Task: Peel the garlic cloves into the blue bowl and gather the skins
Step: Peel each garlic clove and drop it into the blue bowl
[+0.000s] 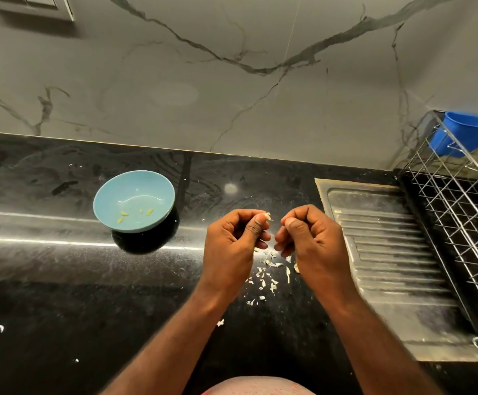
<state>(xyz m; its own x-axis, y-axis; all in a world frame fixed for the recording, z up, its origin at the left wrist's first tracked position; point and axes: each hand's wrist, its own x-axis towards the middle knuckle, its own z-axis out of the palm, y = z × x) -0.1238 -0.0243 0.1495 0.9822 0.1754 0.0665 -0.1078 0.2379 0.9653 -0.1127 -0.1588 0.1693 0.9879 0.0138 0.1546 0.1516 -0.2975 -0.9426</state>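
Veined grey wall (175,67) above glossy black counter (46,280); perhaps a socket (35,4) top-left.

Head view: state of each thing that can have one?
blue bowl: upright on the counter, holds a few peeled cloves
left hand: fingers curled, pinches a garlic piece at the thumb tip
right hand: fingers curled, contents hidden
skins: scattered on the counter below the hands, not gathered
blue cup: tilted in the wire rack
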